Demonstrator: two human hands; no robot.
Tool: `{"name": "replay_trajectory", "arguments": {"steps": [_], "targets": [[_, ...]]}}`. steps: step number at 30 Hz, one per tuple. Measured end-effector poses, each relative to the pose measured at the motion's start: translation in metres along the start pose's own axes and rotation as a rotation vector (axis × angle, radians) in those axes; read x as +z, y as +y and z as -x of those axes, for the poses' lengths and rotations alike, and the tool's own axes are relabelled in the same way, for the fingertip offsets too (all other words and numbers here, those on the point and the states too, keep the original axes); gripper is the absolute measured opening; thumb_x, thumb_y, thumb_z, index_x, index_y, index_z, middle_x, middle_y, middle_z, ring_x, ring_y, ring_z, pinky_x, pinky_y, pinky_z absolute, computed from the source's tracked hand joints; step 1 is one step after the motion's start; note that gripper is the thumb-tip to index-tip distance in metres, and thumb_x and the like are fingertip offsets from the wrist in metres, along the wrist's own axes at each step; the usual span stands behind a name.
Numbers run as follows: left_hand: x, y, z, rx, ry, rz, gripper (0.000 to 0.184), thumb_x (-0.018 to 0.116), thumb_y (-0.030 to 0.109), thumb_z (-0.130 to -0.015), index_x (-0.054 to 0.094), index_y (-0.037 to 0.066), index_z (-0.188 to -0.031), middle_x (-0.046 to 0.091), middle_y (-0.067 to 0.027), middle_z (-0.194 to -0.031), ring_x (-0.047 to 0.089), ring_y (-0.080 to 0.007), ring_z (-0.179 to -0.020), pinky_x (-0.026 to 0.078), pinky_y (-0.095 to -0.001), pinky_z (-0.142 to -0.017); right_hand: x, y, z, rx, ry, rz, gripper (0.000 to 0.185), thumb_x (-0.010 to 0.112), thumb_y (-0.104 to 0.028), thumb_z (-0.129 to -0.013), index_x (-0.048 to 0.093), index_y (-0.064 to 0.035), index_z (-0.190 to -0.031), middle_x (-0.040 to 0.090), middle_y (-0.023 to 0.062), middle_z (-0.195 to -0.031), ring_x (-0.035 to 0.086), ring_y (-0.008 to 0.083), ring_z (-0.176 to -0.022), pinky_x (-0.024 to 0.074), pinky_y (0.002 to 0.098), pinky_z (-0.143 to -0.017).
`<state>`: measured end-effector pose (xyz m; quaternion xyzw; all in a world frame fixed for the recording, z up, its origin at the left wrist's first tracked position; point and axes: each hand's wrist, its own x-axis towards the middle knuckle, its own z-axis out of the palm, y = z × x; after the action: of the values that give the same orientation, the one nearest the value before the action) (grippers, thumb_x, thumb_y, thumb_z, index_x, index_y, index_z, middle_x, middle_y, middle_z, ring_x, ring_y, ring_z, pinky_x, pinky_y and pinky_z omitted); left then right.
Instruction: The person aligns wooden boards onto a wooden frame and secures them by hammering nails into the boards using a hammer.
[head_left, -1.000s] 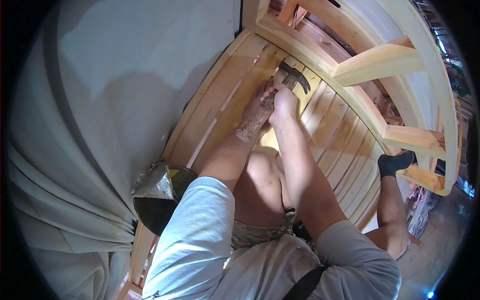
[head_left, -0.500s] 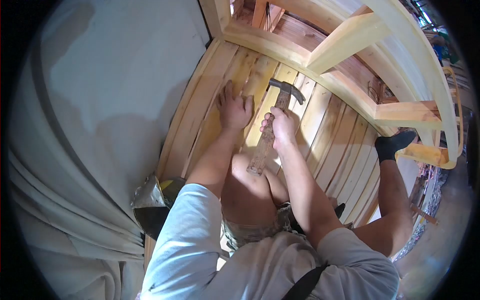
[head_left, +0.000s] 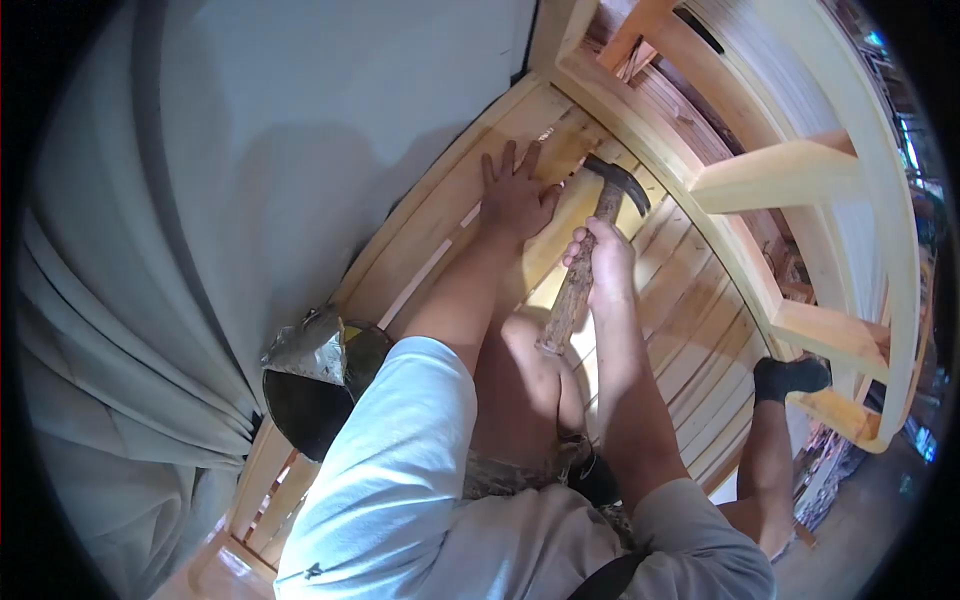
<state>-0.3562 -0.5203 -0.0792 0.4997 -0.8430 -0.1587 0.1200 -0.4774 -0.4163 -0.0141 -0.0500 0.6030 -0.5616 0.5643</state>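
One hammer [head_left: 577,283]: above the boards [head_left: 690,270], metal head [head_left: 622,181] far, handle [head_left: 562,322] slanting back toward the knee [head_left: 522,335].
Right hand [head_left: 610,262]: I see it wrapped round the handle.
Left hand [head_left: 516,203]: spread flat near the head, holding nothing.

The left hand [head_left: 517,203] is splayed palm-down; the right hand [head_left: 612,258] grips.

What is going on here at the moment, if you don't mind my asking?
A person's right hand is gripping a hammer by its wooden handle, with the head end pointing away from the body. The left hand is spread out on the wooden slats, holding nothing that I can see. From this view I cannot tell whether the hammer touches the slats. A dark container is off to the left, near the pale cloth.
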Motion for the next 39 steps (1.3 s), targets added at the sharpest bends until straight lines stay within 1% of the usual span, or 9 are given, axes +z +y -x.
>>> {"name": "replay_trajectory", "arguments": {"steps": [4, 7, 10, 15, 19, 21, 25, 28, 39], "targets": [[0.016, -0.005, -0.001, 0.046, 0.145, -0.005, 0.05, 0.052, 0.047, -0.099, 0.077, 0.006, -0.115, 0.04, -0.0121, -0.161, 0.033, -0.0388, -0.147, 0.018, -0.0618, -0.121, 0.017, 0.005, -0.01, 0.06, 0.112, -0.217, 0.007, 0.051, -0.016, -0.101, 0.051, -0.0096, -0.102, 0.056, 0.0039, -0.076, 0.056, 0.0167, -0.059, 0.0502, 0.0348, -0.052], [0.009, -0.001, -0.001, 0.021, 0.028, 0.019, 0.048, 0.054, 0.045, -0.098, 0.077, 0.006, -0.115, 0.042, -0.0145, -0.159, 0.042, -0.0386, -0.137, 0.027, -0.0586, -0.116, 0.027, 0.002, -0.006, 0.039, 0.148, -0.212, 0.007, 0.052, -0.013, -0.099, 0.052, -0.0083, -0.105, 0.054, 0.0037, -0.076, 0.057, 0.0163, -0.061, 0.0491, 0.034, -0.051], [0.019, -0.005, 0.0, 0.044, 0.156, 0.032, 0.048, 0.058, 0.046, -0.095, 0.077, 0.007, -0.114, 0.044, -0.0166, -0.157, 0.047, -0.0385, -0.129, 0.032, -0.0568, -0.111, 0.034, -0.007, 0.003, -0.062, 0.103, 0.033, 0.01, 0.053, -0.01, -0.097, 0.052, -0.0081, -0.107, 0.056, 0.0046, -0.077, 0.057, 0.0159, -0.06, 0.0488, 0.0334, -0.05], [0.002, -0.001, -0.001, 0.045, 0.053, 0.001, 0.047, 0.065, 0.041, -0.09, 0.074, 0.006, -0.119, 0.044, -0.0148, -0.154, 0.047, -0.037, -0.128, 0.033, -0.0531, -0.111, 0.042, -0.03, -0.015, -0.255, -0.245, 0.41, 0.05, 0.058, -0.01, -0.092, 0.052, -0.0069, -0.142, 0.061, 0.0087, -0.08, 0.057, 0.0161, -0.057, 0.0512, 0.0337, -0.052], [-0.003, 0.003, 0.002, -0.016, 0.012, 0.029, 0.056, 0.067, 0.035, -0.087, 0.063, 0.008, -0.136, 0.045, -0.0117, -0.152, 0.046, -0.0334, -0.128, 0.032, -0.0517, -0.111, 0.073, -0.037, -0.022, -0.254, -0.171, 0.733, 0.047, 0.058, -0.015, -0.095, 0.056, -0.0074, -0.141, 0.066, 0.0098, -0.083, 0.066, 0.0199, -0.071, 0.0542, 0.0348, -0.061], [0.013, -0.007, -0.003, 0.001, 0.048, -0.034, 0.051, 0.064, 0.032, -0.09, 0.063, 0.009, -0.135, 0.049, -0.011, -0.148, 0.046, -0.0318, -0.127, 0.033, -0.0504, -0.11, 0.08, -0.018, -0.035, -0.7, -0.046, 0.935, 0.045, 0.058, -0.017, -0.094, 0.057, -0.0045, -0.138, 0.07, 0.0209, -0.09, 0.071, 0.0321, -0.083, 0.0552, 0.0428, -0.073], [0.014, -0.001, -0.009, -0.074, -0.071, -0.206, 0.037, 0.055, 0.023, -0.095, 0.061, 0.011, -0.13, 0.058, -0.0085, -0.129, 0.049, -0.0279, -0.121, 0.037, -0.0459, -0.104, 0.098, -0.027, -0.029, -0.528, -0.01, 0.915, 0.047, 0.058, -0.018, -0.091, 0.057, 0.0004, -0.134, 0.07, 0.031, -0.097, 0.071, 0.0421, -0.091, 0.0535, 0.0474, -0.082], [0.095, -0.045, -0.019, 0.012, 0.019, -0.552, 0.031, 0.055, 0.023, -0.095, 0.062, 0.011, -0.123, 0.061, -0.0077, -0.117, 0.05, -0.0266, -0.117, 0.04, -0.0452, -0.099, 0.106, -0.027, -0.031, -0.486, 0.024, 0.971, 0.045, 0.06, -0.02, -0.089, 0.058, 0.0038, -0.127, 0.07, 0.0322, -0.096, 0.071, 0.0444, -0.093, 0.0534, 0.0475, -0.084], [0.066, -0.03, -0.008, 0.021, 0.155, -0.249, 0.036, 0.061, 0.029, -0.09, 0.064, 0.011, -0.121, 0.061, -0.0084, -0.122, 0.051, -0.0271, -0.117, 0.041, -0.0453, -0.098, 0.117, -0.017, -0.039, -0.504, -0.045, 0.87, 0.06, 0.053, -0.008, -0.085, 0.042, 0.0097, -0.141, 0.063, 0.0413, -0.113, 0.054, 0.0554, -0.121, 0.0457, 0.0512, -0.105]]}}
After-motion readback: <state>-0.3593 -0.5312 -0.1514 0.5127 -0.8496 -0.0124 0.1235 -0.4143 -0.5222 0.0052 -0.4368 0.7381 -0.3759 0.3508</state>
